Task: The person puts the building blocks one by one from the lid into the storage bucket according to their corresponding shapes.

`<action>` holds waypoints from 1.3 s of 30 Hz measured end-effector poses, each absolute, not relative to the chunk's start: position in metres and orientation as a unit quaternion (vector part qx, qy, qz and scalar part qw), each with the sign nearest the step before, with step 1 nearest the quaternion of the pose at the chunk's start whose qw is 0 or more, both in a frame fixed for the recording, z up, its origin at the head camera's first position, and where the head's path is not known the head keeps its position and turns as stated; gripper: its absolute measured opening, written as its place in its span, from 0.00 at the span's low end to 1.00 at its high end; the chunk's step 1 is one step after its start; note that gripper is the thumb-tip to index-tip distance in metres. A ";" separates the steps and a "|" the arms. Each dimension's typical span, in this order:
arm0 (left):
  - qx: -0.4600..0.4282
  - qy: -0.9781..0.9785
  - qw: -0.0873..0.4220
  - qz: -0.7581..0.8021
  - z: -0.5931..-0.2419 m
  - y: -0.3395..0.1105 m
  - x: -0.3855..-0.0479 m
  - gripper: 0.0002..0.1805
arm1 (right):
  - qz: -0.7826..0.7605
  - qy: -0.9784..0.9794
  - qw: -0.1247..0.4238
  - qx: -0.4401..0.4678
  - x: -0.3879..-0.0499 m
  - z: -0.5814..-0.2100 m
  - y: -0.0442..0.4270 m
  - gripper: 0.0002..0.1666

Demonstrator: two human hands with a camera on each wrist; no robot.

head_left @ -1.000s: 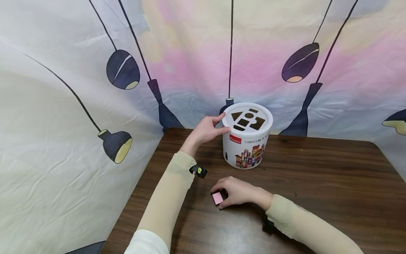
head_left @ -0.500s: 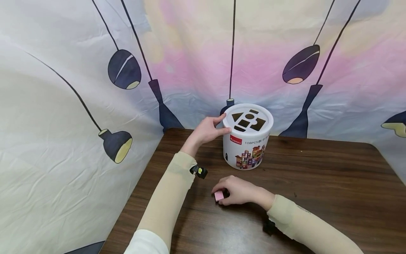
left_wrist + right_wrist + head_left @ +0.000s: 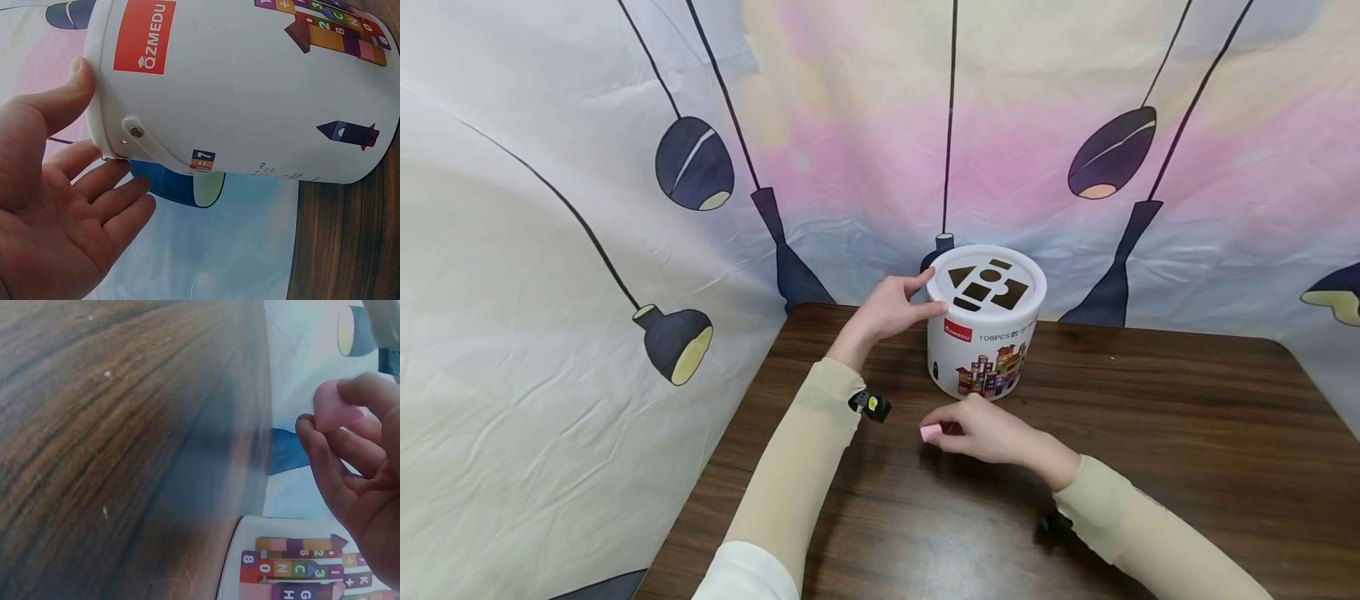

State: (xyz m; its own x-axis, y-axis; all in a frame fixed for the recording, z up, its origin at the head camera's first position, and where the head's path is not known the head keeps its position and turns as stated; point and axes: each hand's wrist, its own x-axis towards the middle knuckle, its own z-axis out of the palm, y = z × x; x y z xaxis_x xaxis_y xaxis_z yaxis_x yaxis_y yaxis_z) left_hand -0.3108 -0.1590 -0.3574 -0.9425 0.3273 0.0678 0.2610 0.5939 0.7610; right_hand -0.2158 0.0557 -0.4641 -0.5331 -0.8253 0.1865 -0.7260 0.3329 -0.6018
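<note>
My right hand [image 3: 996, 429] pinches a small pink toy block [image 3: 931, 432] between thumb and fingertips, above the table in front of the bucket. One side of the pink block [image 3: 334, 406] looks rounded in the right wrist view. A white toy block bucket [image 3: 981, 358] stands upright, its white lid [image 3: 1033, 293] cut with dark shaped holes: a triangle, a circle, a square and others. My left hand [image 3: 891, 307] rests against the left of the lid's rim, thumb and index finger spread along it. In the left wrist view, the other fingers of the left hand [image 3: 75, 206] are loosely extended beside the bucket.
The dark wooden table [image 3: 1165, 400] extends to the right of the bucket and toward me. Behind it hangs a cloth backdrop [image 3: 865, 167] printed with lamps. A white handle [image 3: 153, 147] is fixed to the bucket's side.
My right hand has closed its pinch on the pink block, lifted it off the table and moved it forward and slightly right, toward the bucket. The left hand and bucket hold still.
</note>
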 end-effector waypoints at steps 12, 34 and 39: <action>0.167 0.896 0.036 0.409 -0.357 -0.158 -0.312 0.43 | -0.398 0.801 0.001 -0.448 -0.217 -0.458 0.063 0.09; 0.164 0.904 0.026 0.394 -0.357 -0.159 -0.312 0.42 | -0.488 0.769 -0.150 -0.384 -0.229 -0.420 0.078 0.13; 0.165 0.904 0.027 0.394 -0.357 -0.159 -0.311 0.43 | -0.522 0.741 -0.211 -0.367 -0.236 -0.408 0.083 0.16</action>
State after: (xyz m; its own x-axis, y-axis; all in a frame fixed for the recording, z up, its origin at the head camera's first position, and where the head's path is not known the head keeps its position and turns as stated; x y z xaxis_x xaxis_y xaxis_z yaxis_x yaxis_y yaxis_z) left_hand -0.3110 -0.1588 -0.3566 -0.9441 0.3197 0.0803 0.2764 0.6352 0.7212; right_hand -0.2364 0.0826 -0.4082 -0.6416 -0.3233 0.6956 -0.7639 0.1866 -0.6178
